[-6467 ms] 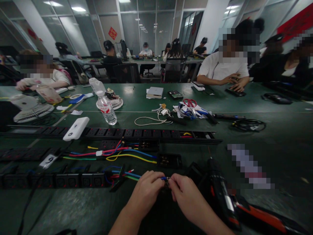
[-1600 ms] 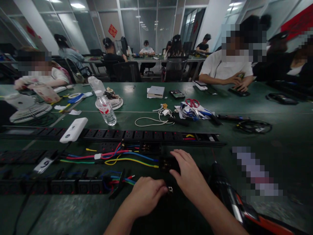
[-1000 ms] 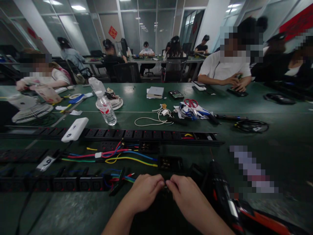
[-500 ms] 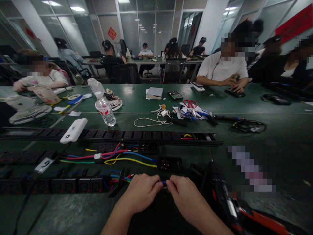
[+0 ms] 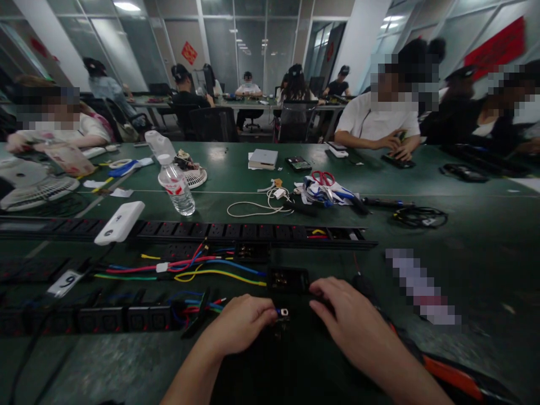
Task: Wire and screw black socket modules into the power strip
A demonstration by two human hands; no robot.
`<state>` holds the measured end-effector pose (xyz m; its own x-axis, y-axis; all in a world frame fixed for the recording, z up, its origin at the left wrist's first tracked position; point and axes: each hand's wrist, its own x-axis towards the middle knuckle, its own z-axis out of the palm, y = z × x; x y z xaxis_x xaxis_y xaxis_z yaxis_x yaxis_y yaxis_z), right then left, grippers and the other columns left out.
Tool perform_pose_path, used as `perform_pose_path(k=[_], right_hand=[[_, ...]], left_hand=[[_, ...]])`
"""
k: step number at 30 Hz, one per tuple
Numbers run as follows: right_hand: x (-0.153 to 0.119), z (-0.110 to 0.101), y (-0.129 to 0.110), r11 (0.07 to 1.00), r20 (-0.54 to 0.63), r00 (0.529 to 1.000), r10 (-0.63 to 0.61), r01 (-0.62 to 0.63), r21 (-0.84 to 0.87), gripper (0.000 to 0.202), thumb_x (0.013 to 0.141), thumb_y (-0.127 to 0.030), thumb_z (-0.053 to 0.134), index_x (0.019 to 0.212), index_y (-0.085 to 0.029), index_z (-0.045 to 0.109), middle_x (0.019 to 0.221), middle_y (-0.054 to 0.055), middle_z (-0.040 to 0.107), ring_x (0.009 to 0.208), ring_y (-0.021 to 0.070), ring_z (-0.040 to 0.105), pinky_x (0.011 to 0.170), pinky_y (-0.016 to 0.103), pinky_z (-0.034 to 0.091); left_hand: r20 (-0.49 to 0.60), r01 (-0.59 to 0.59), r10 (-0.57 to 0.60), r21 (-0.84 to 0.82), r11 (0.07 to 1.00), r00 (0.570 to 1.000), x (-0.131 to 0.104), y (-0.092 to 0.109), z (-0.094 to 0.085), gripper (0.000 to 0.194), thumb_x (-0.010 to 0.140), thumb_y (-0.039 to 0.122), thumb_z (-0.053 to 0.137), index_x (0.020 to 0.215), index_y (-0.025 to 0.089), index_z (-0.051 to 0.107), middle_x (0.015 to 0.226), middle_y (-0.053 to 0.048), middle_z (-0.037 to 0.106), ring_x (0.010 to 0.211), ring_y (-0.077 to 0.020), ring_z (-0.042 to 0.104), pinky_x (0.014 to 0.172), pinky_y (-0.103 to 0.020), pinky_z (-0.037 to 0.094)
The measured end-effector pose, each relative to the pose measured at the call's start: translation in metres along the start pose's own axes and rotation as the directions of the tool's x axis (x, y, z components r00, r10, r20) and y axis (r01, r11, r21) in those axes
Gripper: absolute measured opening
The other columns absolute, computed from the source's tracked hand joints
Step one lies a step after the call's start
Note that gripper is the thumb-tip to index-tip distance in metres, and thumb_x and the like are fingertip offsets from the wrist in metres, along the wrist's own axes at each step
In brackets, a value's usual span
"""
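My left hand (image 5: 248,319) pinches a blue wire end, and a small metal terminal (image 5: 284,312) sticks out past its fingertips. To the right, my right hand (image 5: 343,306) has thumb and fingers apart with nothing between them, near a small black box (image 5: 288,279) with brass contacts. Blue and yellow wires (image 5: 228,278) run into that box from the left. Below them lies a black socket strip (image 5: 107,319) with coloured wires at its right end, leading toward my left hand.
A long black power strip (image 5: 211,232) crosses the table, with a white device (image 5: 120,223) on it. Behind are a water bottle (image 5: 177,188), red-handled scissors (image 5: 323,179) and a white cable. An orange-and-black tool (image 5: 451,376) lies at lower right. People sit across the table.
My right hand has let go of the blue wire end, opened and moved right and slightly up. The terminal now shows beside my left hand, which still grips. The view has shifted slightly.
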<state>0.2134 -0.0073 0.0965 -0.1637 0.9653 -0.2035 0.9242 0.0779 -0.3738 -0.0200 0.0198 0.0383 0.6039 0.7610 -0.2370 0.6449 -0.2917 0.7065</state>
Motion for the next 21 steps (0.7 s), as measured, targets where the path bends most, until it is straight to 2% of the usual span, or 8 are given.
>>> perform_pose_path(k=[1,2,4,6,9,12,15,21], right_hand=[[0.001,-0.006,0.010,1.000,0.010,1.000,-0.005,0.005,-0.025,0.036,0.091,-0.021,0.060,0.126,-0.016,0.061,0.133,0.011,0.059,0.126,0.0259,0.050,0.110,0.042,0.036],[0.002,-0.009,0.021,0.999,0.036,0.999,-0.011,0.012,-0.047,0.056,0.080,-0.022,0.072,0.134,-0.016,0.057,0.146,0.012,0.049,0.137,0.0294,0.038,0.116,0.044,0.029],[0.005,-0.010,0.038,0.997,0.109,0.994,0.002,0.006,-0.076,0.091,0.057,-0.019,0.085,0.141,-0.015,0.053,0.157,0.015,0.034,0.146,0.0393,0.020,0.119,0.054,0.021],[0.006,-0.005,0.048,0.996,0.165,0.986,-0.002,0.015,-0.082,0.104,0.047,-0.012,0.086,0.144,-0.017,0.050,0.159,0.016,0.030,0.145,0.0415,0.022,0.119,0.055,0.023],[0.004,0.003,0.050,0.997,0.152,0.988,-0.029,0.040,-0.068,0.089,0.056,-0.001,0.074,0.141,-0.021,0.054,0.153,0.014,0.037,0.134,0.0331,0.044,0.112,0.046,0.038],[-0.001,0.008,0.046,0.998,0.090,0.994,-0.058,0.061,-0.031,0.063,0.063,-0.001,0.066,0.123,-0.021,0.063,0.134,0.012,0.048,0.113,0.0261,0.058,0.100,0.040,0.048],[-0.007,0.012,0.043,0.997,0.020,0.997,-0.069,0.069,0.016,0.047,0.067,-0.008,0.068,0.112,-0.019,0.061,0.127,0.010,0.049,0.104,0.0232,0.059,0.094,0.037,0.049],[-0.012,0.024,0.033,0.991,-0.059,0.994,-0.096,0.101,0.084,0.043,0.069,-0.011,0.071,0.109,-0.020,0.056,0.114,0.006,0.057,0.106,0.0233,0.055,0.093,0.037,0.045]], left_hand=[[0.000,0.003,-0.003,0.009,1.000,1.000,0.000,0.001,0.000,0.034,0.100,0.041,0.039,0.084,0.023,0.063,0.078,0.001,0.066,0.072,-0.0159,0.059,0.064,-0.024,0.035],[0.003,0.005,-0.005,0.016,1.000,1.000,-0.001,0.002,-0.001,0.035,0.100,0.042,0.039,0.084,0.023,0.063,0.079,0.001,0.067,0.073,-0.0161,0.060,0.064,-0.024,0.035],[0.005,0.011,-0.011,0.026,1.000,1.000,-0.001,0.002,-0.001,0.036,0.101,0.042,0.038,0.085,0.023,0.064,0.079,0.001,0.067,0.073,-0.0161,0.060,0.064,-0.024,0.035],[0.005,0.013,-0.013,0.034,0.999,1.000,-0.001,0.001,0.000,0.036,0.101,0.043,0.038,0.085,0.024,0.065,0.078,0.002,0.066,0.072,-0.0160,0.060,0.064,-0.025,0.035],[-0.005,0.009,-0.009,0.048,0.999,1.000,-0.001,0.000,0.002,0.039,0.101,0.043,0.037,0.085,0.023,0.066,0.077,0.002,0.066,0.071,-0.0160,0.060,0.064,-0.025,0.035],[-0.017,0.000,0.000,0.045,0.999,1.000,-0.002,0.000,0.002,0.039,0.101,0.043,0.037,0.084,0.023,0.066,0.075,0.002,0.066,0.070,-0.0155,0.058,0.063,-0.024,0.034],[-0.021,-0.003,0.004,0.025,1.000,1.000,-0.002,0.001,0.001,0.040,0.101,0.043,0.038,0.082,0.023,0.066,0.073,0.003,0.065,0.068,-0.0146,0.057,0.062,-0.024,0.034],[-0.018,-0.015,0.015,-0.002,1.000,1.000,0.000,0.000,0.001,0.038,0.100,0.042,0.040,0.080,0.022,0.064,0.070,0.003,0.062,0.066,-0.0136,0.056,0.061,-0.022,0.034]])
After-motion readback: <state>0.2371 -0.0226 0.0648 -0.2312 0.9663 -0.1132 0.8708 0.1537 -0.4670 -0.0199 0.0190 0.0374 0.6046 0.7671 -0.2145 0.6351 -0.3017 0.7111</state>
